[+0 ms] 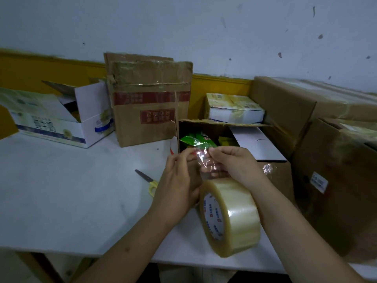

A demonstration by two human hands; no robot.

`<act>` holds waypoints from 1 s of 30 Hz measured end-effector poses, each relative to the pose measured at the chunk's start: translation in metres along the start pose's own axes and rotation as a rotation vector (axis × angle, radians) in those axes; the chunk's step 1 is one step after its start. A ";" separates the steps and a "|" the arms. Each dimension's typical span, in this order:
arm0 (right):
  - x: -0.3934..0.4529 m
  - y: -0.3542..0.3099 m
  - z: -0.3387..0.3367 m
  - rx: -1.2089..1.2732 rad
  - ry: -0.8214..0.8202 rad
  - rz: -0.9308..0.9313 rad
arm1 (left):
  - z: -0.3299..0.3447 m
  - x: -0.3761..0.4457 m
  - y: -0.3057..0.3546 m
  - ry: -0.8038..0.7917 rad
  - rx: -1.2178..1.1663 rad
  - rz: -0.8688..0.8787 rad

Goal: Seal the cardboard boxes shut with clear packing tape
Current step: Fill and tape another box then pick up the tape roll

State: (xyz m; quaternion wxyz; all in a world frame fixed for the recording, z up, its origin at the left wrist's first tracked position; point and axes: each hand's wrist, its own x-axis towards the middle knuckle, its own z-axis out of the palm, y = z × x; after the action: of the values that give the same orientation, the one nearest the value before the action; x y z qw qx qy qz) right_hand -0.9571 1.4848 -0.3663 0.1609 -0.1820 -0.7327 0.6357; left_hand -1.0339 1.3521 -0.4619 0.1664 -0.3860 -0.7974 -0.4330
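A big roll of clear packing tape (232, 217) hangs below my hands over the table's front edge. Its loose, crinkled tape end (206, 162) runs up between my hands. My left hand (179, 180) pinches that end from the left, and my right hand (234, 162) pinches it from the right. Just behind my hands stands an open cardboard box (273, 172) with green packets (195, 140) inside and a white flap folded across its right part.
Yellow-handled scissors (148, 180) lie on the white table (71, 190) left of my hands. A taped brown box (151, 105) stands behind, an open white carton (61, 117) at far left, a small white box (234, 109) behind the open one, and large taped boxes (336, 160) on the right.
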 end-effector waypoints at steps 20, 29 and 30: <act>0.024 0.010 -0.003 -0.377 0.052 -0.171 | -0.003 0.002 0.000 0.069 0.050 0.066; 0.039 0.004 -0.008 -0.717 0.010 -0.013 | -0.002 0.001 -0.003 -0.013 0.220 0.058; 0.040 0.003 -0.008 -0.753 0.003 -0.009 | -0.002 0.002 -0.002 -0.016 0.234 0.061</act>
State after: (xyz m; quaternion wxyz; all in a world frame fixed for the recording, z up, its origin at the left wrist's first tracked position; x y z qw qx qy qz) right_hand -0.9884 1.5113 -0.3675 0.0868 -0.2260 -0.9157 0.3207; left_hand -1.0369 1.3503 -0.4610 0.2170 -0.3913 -0.8317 -0.3288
